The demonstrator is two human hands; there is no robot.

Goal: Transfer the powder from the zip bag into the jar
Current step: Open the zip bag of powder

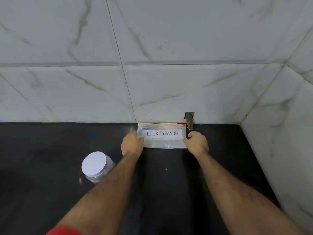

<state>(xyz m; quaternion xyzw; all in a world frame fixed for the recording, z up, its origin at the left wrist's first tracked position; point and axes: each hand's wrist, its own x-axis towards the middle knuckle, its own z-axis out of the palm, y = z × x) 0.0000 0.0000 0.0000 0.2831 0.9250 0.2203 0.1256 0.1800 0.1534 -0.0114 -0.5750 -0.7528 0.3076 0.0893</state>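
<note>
A clear zip bag [162,136] with a white label reading MILK POWDER leans against the wall at the back of the black counter [50,150]. Its red zip strip runs along the top edge. My left hand [132,143] pinches the bag's left edge and my right hand [197,142] pinches its right edge. A clear plastic jar [97,166] with a white lid on top stands on the counter, to the left of my left forearm.
White marble-patterned tiles [152,48] cover the back wall and a side wall [288,133] at the right, forming a corner. A small rough hole [189,118] sits in the tile just above the bag's right end.
</note>
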